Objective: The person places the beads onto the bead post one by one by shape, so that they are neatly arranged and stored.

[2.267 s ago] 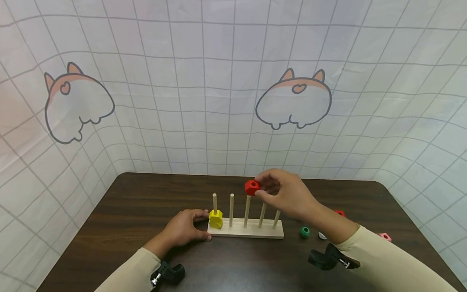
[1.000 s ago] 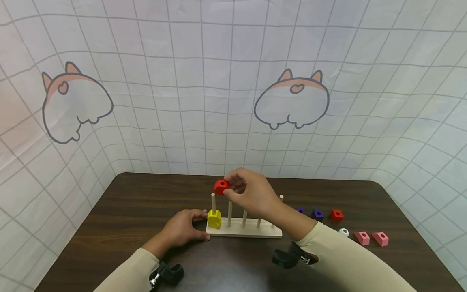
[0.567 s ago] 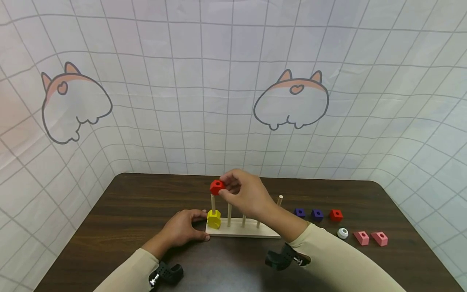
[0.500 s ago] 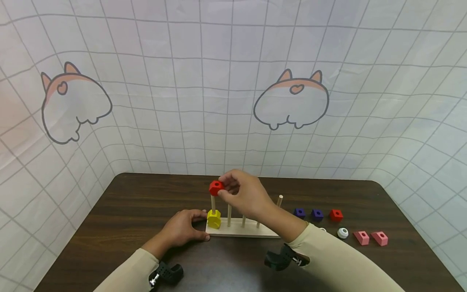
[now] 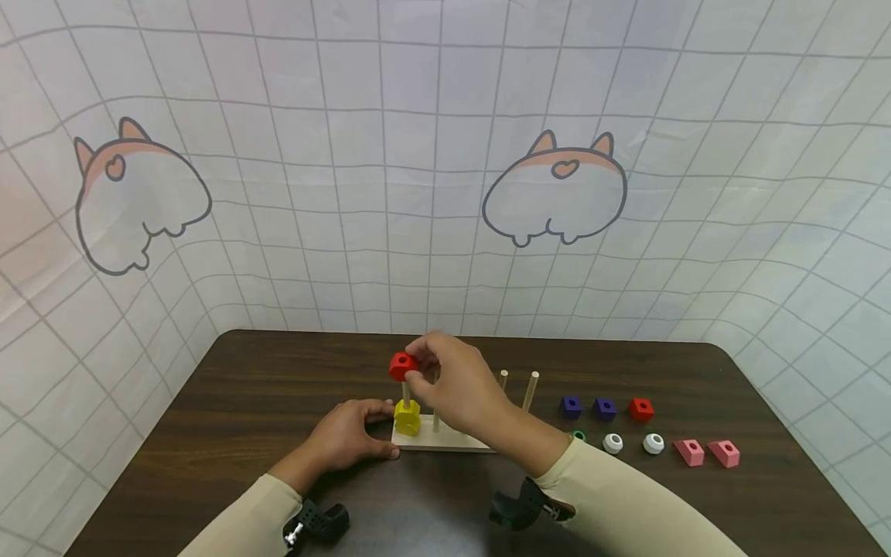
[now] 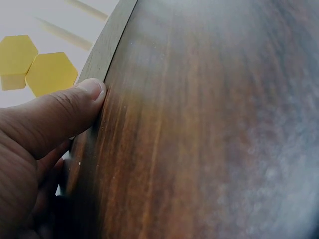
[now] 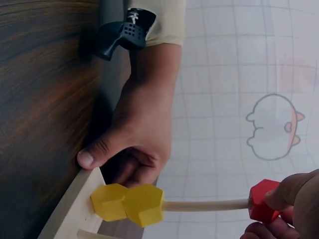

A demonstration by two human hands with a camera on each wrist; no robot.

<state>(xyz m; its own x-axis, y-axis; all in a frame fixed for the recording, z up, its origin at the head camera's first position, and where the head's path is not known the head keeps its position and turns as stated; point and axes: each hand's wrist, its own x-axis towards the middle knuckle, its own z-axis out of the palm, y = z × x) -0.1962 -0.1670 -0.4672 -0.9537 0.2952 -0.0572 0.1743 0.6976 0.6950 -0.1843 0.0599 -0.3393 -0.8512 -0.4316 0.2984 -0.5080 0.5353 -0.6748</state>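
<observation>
A pale wooden peg rack (image 5: 445, 439) stands on the table, with two yellow beads (image 7: 143, 205) stacked on its leftmost peg (image 7: 207, 205). At that peg's top my right hand (image 5: 455, 383) pinches a red bead (image 5: 401, 366) between thumb and fingers. The peg's tip is hidden at the bead's underside. My left hand (image 5: 344, 435) grips the rack's left end, the thumb (image 6: 92, 89) on its front edge and the fingers behind. Other pegs are partly hidden behind my right hand and forearm.
Right of the rack lie two dark blue beads (image 5: 604, 409), another red bead (image 5: 641, 410), two white beads (image 5: 653, 444) and two pink beads (image 5: 725, 454). A green bead (image 5: 578, 436) shows partly beside my right sleeve. A patterned curtain (image 5: 334, 193) hangs behind the table.
My right hand has carried the red bead leftward over the pegs to the leftmost one, then slightly lower onto its top. The left hand has stayed at the rack's end.
</observation>
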